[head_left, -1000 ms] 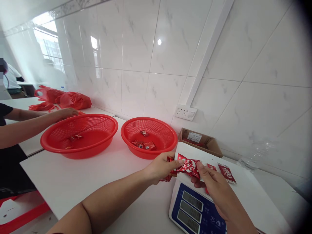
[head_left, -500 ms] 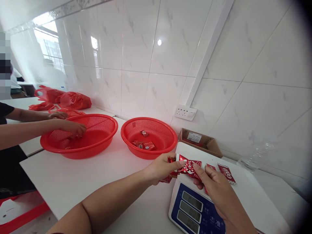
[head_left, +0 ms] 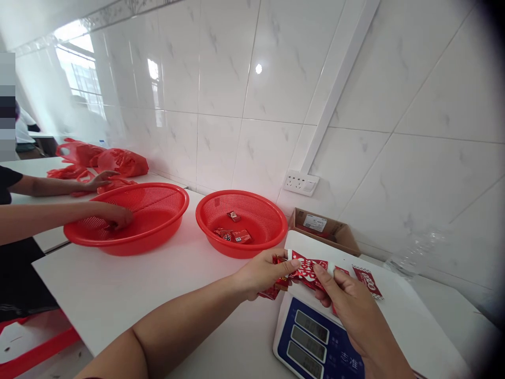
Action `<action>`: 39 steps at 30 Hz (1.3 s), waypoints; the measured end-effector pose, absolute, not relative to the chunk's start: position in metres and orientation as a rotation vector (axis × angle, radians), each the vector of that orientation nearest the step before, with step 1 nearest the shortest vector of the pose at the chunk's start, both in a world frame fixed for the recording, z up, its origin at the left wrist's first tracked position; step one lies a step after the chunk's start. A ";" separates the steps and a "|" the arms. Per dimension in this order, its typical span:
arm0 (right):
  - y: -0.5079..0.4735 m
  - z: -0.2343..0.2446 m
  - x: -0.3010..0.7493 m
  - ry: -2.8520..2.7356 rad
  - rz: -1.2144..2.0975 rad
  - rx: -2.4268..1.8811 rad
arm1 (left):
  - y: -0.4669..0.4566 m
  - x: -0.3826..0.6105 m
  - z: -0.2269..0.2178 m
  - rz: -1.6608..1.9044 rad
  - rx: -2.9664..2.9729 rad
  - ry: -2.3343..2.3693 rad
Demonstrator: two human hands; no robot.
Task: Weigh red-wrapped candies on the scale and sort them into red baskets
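Note:
Above the weighing scale [head_left: 290, 316], a red candy packet [head_left: 306, 268] with white patterns is stretched between my two hands. My left hand [head_left: 258, 273] is closed, its thumb pressing one end of that packet, while more red packets [head_left: 270, 292] stick out beneath its fingers. At the other end, my right hand [head_left: 349, 302] pinches the packet between thumb and fingers. A dark red packet [head_left: 367, 281] with white lettering lies flat on the scale's white platform, just beyond my right hand. Another red packet [head_left: 341, 270] shows partly behind my right fingers.
A red mesh basket [head_left: 281, 223] with several packets stands left of the scale. A co-worker's hand [head_left: 118, 215] reaches into a second red basket [head_left: 158, 239]. Behind the scale are a cardboard box [head_left: 347, 237] and clear plastic [head_left: 414, 252]. Red bags [head_left: 122, 160] lie far left.
My hands and the packet have barely moved. The co-worker's one hand has shifted left and down inside the basket; the other has lifted onto the red bags. Their basket has slid slightly left.

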State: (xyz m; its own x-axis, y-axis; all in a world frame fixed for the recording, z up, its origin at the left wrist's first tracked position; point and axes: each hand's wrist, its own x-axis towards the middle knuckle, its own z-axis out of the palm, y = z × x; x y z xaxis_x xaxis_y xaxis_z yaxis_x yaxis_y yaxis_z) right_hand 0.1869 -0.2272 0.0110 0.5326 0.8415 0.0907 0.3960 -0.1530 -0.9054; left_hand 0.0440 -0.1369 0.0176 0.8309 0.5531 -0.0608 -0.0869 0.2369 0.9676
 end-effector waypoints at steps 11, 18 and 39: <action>-0.226 0.008 0.189 -1.058 0.543 -1.775 | -0.135 0.045 0.014 0.413 1.239 0.421; -0.226 0.008 0.188 -1.027 0.550 -1.774 | -0.132 0.048 0.004 0.462 1.236 0.348; -0.225 0.004 0.194 -1.212 0.607 -1.722 | -0.133 0.046 0.006 0.559 1.266 0.337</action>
State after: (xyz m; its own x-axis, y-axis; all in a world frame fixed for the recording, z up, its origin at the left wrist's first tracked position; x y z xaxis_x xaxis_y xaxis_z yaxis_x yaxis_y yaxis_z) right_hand 0.1945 -0.2252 0.0035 0.3947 0.9128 0.1052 0.4621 -0.0983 -0.8814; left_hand 0.0462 -0.1329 0.0061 0.8209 0.5675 0.0638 -0.2083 0.1935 0.9587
